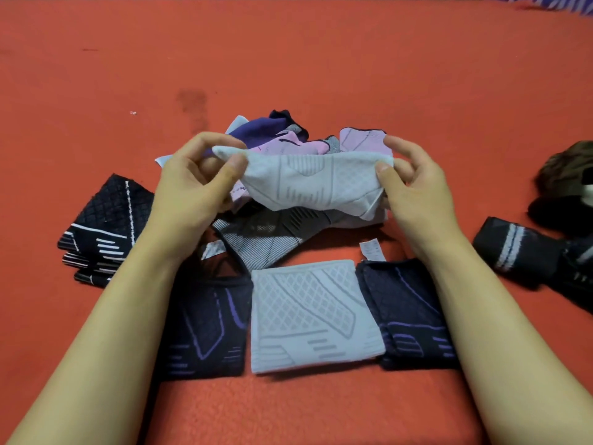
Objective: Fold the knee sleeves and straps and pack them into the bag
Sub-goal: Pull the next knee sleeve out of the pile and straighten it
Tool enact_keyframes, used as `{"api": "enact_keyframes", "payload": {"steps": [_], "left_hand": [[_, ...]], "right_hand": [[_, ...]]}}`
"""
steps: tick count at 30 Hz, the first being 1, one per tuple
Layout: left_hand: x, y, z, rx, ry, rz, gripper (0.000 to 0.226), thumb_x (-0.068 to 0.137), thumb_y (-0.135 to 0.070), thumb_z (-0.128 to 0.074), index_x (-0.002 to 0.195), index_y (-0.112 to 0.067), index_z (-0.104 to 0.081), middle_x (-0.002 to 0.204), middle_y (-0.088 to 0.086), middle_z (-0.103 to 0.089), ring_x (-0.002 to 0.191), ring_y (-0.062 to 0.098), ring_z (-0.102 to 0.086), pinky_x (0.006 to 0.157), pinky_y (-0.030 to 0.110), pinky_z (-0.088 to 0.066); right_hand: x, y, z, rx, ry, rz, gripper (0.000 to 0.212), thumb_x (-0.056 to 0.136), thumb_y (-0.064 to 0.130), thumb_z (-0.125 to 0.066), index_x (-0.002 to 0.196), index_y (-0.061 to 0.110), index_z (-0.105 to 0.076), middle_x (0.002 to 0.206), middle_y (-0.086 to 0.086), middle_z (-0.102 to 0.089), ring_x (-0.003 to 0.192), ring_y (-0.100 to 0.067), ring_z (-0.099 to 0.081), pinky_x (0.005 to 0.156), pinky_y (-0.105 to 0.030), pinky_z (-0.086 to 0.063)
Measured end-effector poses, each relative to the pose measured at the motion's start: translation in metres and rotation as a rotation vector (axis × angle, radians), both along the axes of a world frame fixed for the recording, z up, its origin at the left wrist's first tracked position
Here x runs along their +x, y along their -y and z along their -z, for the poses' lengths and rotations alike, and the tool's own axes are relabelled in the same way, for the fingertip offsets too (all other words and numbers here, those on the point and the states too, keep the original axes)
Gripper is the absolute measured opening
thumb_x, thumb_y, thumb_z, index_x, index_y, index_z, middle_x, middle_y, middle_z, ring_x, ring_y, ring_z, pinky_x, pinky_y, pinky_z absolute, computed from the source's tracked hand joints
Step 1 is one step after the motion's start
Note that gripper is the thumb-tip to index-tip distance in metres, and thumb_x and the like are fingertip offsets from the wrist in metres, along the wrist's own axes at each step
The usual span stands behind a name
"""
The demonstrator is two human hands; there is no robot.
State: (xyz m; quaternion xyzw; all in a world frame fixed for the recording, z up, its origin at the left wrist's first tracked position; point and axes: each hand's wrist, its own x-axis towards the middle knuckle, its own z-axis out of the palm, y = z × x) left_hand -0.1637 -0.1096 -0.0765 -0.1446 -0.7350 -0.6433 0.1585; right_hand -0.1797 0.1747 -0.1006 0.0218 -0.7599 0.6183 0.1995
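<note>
A light grey knee sleeve [316, 181] hangs stretched between both hands above a pile of loose sleeves. My left hand [192, 184] pinches its left end between thumb and fingers; my right hand [414, 184] pinches its right end. The pile [276, 139] behind and below holds pink, purple and grey sleeves. Three folded sleeves lie in a row near me: a dark one with purple lines [208, 329], a light grey one [313, 316], and another dark one [407, 313]. No bag is clearly in view.
Everything lies on a red cloth surface [321, 65]. A stack of folded black sleeves with white lines [106, 226] sits at the left. A black strap with grey stripes [519, 248] and a dark bundle [568, 187] lie at the right edge.
</note>
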Motion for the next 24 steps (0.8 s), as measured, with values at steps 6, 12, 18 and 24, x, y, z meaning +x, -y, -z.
{"api": "enact_keyframes", "payload": {"steps": [6, 12, 18, 24], "left_hand": [[-0.004, -0.010, 0.004, -0.110, -0.105, -0.281, 0.008, 0.101, -0.024, -0.066, 0.104, -0.016, -0.066, 0.073, 0.030, -0.058, 0.062, 0.026, -0.048, 0.058, 0.039, -0.042], [-0.007, -0.012, 0.016, -0.018, 0.200, 0.125, 0.035, 0.108, -0.014, -0.051, 0.142, -0.019, -0.053, 0.085, 0.009, -0.055, 0.091, 0.022, -0.056, 0.099, 0.040, -0.049], [0.000, -0.012, 0.013, -0.388, 0.199, 0.212, 0.061, 0.102, -0.016, -0.065, 0.153, -0.036, -0.037, 0.086, -0.028, -0.060, 0.086, -0.002, -0.061, 0.086, 0.014, -0.047], [0.003, -0.022, 0.013, -0.374, 0.085, 0.042, 0.040, 0.094, -0.019, -0.077, 0.128, -0.027, -0.058, 0.090, -0.014, -0.066, 0.070, -0.002, -0.059, 0.066, 0.013, -0.045]], "right_hand": [[0.000, 0.003, -0.001, -0.136, 0.034, 0.029, 0.028, 0.099, 0.019, -0.058, 0.125, 0.026, -0.065, 0.074, 0.012, -0.069, 0.066, -0.012, -0.054, 0.068, -0.035, -0.046], [0.002, 0.007, 0.007, 0.322, 0.276, -0.007, 0.070, 0.096, 0.026, -0.070, 0.154, 0.020, -0.033, 0.148, -0.004, -0.057, 0.131, -0.020, -0.055, 0.100, -0.021, -0.039], [-0.002, 0.003, 0.014, 0.542, 0.364, 0.179, 0.051, 0.096, 0.046, -0.064, 0.125, 0.007, -0.048, 0.121, -0.012, -0.062, 0.113, -0.032, -0.059, 0.083, -0.035, -0.042], [-0.005, -0.005, 0.014, 0.448, 0.369, 0.148, 0.043, 0.095, 0.039, -0.060, 0.067, 0.006, -0.058, 0.057, 0.004, -0.050, 0.059, -0.017, -0.046, 0.056, -0.033, -0.034]]}}
